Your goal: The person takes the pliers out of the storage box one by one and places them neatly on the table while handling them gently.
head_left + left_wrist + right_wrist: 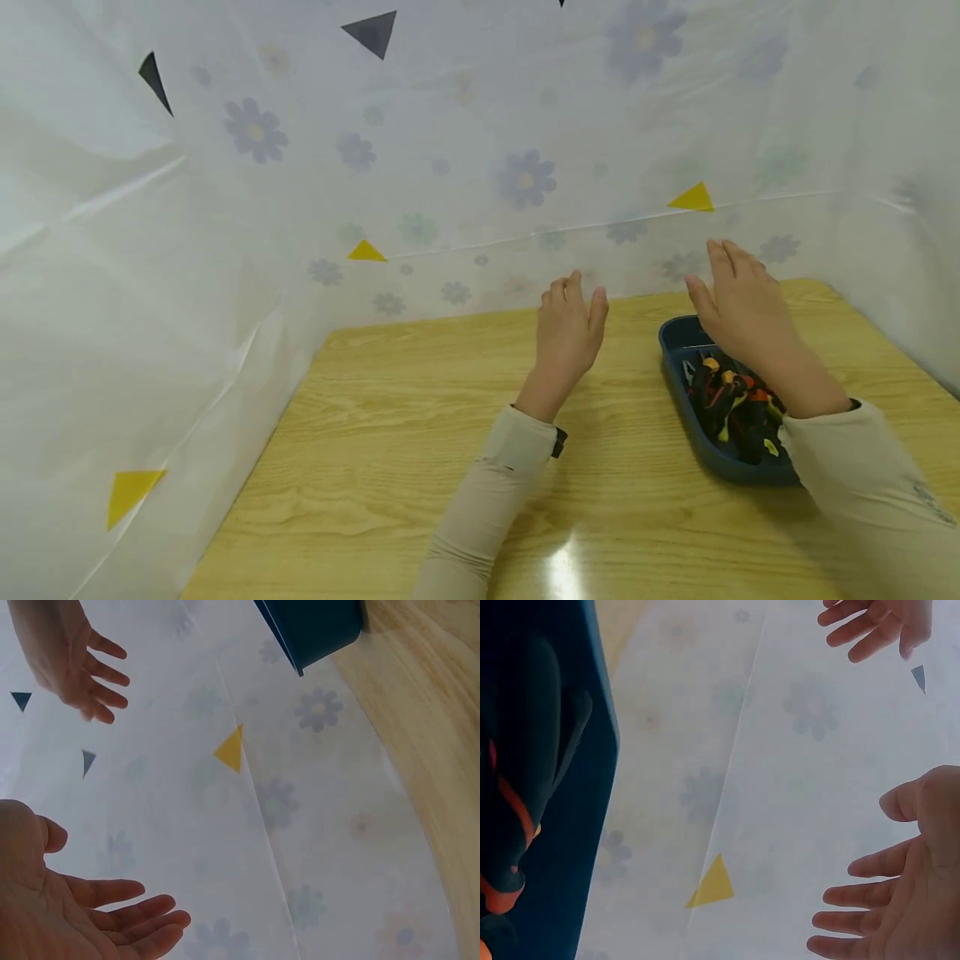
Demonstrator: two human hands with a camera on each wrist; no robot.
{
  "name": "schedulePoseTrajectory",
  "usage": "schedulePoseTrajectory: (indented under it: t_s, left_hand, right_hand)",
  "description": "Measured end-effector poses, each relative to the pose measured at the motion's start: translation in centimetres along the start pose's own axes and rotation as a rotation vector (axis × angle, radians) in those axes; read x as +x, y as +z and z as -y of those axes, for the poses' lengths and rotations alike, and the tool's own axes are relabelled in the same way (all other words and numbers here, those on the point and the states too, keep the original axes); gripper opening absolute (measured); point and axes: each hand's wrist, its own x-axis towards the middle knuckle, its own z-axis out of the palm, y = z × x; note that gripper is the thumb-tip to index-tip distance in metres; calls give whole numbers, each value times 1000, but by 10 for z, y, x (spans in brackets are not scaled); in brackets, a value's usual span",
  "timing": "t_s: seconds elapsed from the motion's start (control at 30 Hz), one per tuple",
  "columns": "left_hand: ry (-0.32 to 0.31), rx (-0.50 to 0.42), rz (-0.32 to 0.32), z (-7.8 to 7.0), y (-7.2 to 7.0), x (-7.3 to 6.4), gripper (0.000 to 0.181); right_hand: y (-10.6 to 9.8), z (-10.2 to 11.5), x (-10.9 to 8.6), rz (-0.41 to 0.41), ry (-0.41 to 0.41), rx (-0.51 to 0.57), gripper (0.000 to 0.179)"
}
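Note:
My left hand (568, 332) is raised over the middle of the wooden table, its fingers relaxed and holding nothing. To the right, my right hand (750, 304) hovers above the far part of a dark blue tray (738, 473), fingers extended and free of any object. Inside the tray lies a pile of dark-handled tools (731, 404) with red, orange and yellow-green parts; my right forearm hides some of them. One dark handle (532, 727) with orange trim shows up close in the right wrist view. Both palms, the left (97, 915) and right (907, 892), appear bare.
The light wooden table (375, 433) meets a white floral-printed sheet (450, 192) at its back, and similar sheeting hangs at both sides. Yellow triangles (693, 198) mark the sheet. A dark band (558, 442) circles my left wrist.

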Motion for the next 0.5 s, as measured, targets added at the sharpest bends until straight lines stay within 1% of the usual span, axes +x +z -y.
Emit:
schedulePoseTrajectory:
  t_s: [0.23,0.5]
  left_hand:
    - [6,17,21,1,4,-5,58]
    - [12,45,35,-2,3,-9,59]
  right_hand:
    - [-3,-19,-10,22,16,-35,64]
    - [-6,-36,-18,14,2,-28,64]
